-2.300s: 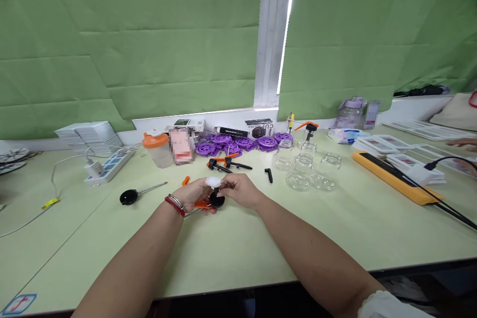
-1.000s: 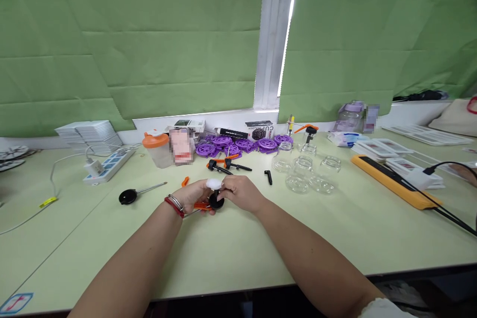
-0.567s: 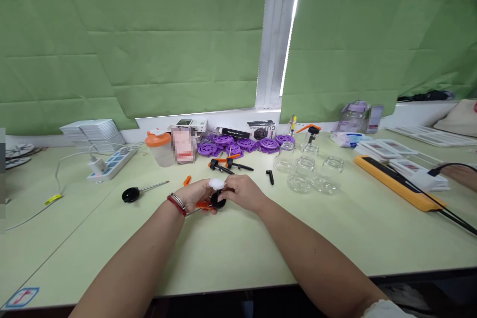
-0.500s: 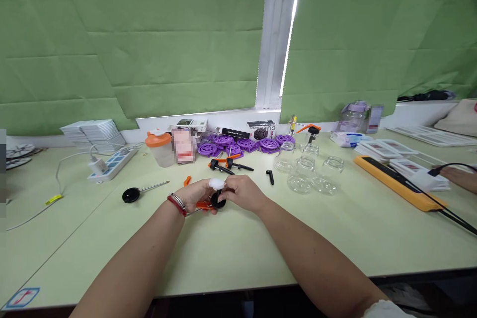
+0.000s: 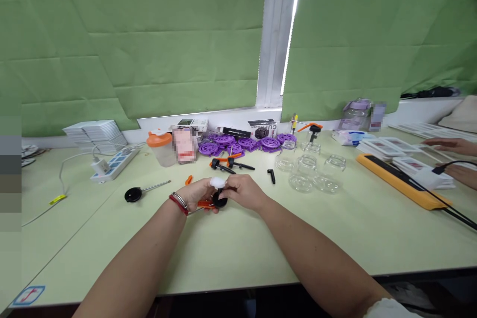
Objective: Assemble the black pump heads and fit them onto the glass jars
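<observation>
At the middle of the table, my left hand [image 5: 199,194] is closed around a black and orange sprayer head [image 5: 220,200] with a thin metal tube pointing down and left. A small white piece [image 5: 217,182] shows above its round black lid, by my left fingers; what it is I cannot make out. My right hand [image 5: 242,191] pinches at the black part from the right, its fingertips partly hidden. Just behind lie two black sprayer parts with orange levers [image 5: 240,164]. A loose orange lever [image 5: 189,180] and a black nozzle piece [image 5: 272,176] rest nearby.
Several clear glass bottles [image 5: 301,181] stand to the right, purple plastic pieces [image 5: 270,144] behind. A black lid with a metal tube [image 5: 133,194], a power strip [image 5: 115,164] and an orange-lidded cup [image 5: 160,149] are leftward. Another person's hands [image 5: 456,145] work beside a yellow bar [image 5: 402,181].
My hands stay together on the sprayer head with hardly any movement. The view has shifted slightly, and more of the other person's hands has come in at the right edge.
</observation>
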A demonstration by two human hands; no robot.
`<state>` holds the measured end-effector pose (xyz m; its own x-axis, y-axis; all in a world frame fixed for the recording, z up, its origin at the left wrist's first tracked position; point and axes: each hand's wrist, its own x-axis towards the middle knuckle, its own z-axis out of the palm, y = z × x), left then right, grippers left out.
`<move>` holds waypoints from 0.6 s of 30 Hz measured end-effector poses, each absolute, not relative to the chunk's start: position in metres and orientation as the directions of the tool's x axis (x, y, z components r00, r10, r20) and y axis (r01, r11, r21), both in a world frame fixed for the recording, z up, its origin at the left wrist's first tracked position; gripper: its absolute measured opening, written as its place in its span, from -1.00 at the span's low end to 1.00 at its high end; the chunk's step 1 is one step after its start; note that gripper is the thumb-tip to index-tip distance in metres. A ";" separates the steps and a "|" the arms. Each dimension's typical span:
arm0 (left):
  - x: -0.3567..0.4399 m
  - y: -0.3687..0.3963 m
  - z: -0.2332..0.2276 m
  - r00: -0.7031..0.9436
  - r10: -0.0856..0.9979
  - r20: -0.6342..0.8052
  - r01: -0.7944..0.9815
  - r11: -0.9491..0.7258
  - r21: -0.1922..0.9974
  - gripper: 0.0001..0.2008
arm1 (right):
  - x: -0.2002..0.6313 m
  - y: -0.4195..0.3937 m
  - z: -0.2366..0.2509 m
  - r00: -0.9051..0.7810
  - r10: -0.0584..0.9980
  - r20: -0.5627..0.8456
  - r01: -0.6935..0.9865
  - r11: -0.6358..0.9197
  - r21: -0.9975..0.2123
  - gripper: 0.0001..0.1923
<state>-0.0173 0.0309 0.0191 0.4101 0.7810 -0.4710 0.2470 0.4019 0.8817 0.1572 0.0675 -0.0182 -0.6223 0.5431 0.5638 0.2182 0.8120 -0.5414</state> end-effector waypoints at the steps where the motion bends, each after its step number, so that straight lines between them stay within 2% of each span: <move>1: -0.017 0.031 0.019 0.410 0.780 -0.473 0.249 0.403 0.881 -0.44 | 0.157 0.068 -0.019 -0.623 0.540 0.565 0.219 0.815 -0.537 -0.86; 10: -0.019 0.031 0.019 0.412 0.779 -0.472 0.269 0.391 0.880 -0.38 | 0.156 0.067 -0.022 -0.599 0.521 0.608 0.184 0.829 -0.529 -0.83; 18: -0.017 0.030 0.022 0.428 0.766 -0.479 0.261 0.403 0.877 -0.41 | 0.154 0.066 -0.023 -0.581 0.551 0.600 0.210 0.813 -0.543 -0.81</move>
